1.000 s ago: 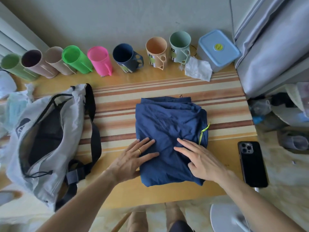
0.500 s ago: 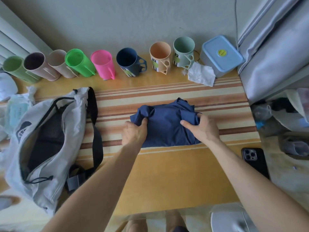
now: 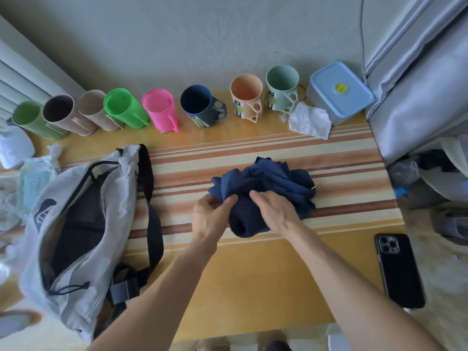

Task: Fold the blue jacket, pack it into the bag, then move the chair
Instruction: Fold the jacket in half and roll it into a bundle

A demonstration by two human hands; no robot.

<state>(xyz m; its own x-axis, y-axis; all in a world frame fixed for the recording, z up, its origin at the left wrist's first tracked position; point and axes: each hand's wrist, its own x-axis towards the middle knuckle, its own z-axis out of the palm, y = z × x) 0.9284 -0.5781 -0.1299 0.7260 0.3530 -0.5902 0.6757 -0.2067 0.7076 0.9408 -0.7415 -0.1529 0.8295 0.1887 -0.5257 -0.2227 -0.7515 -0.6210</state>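
The blue jacket (image 3: 273,183) is bunched into a thick roll on the striped table top (image 3: 342,158), its yellow zipper pull showing at the right. My left hand (image 3: 210,216) pinches the roll's left side. My right hand (image 3: 276,211) presses on top of the roll and grips the cloth. The light grey bag (image 3: 83,219) with black straps lies open to the left, its dark mesh inside showing. A pale rounded edge at the bottom right may be the chair; I cannot tell.
A row of coloured mugs (image 3: 162,112) lines the far wall, ending at a blue lidded box (image 3: 339,92) and a crumpled tissue (image 3: 309,121). A black phone (image 3: 397,269) lies at the table's right edge. Packets sit at the far left.
The flat folded jacket has been rolled away from me into a tight bundle. Both hands moved forward, then closed together over the near end of the roll.
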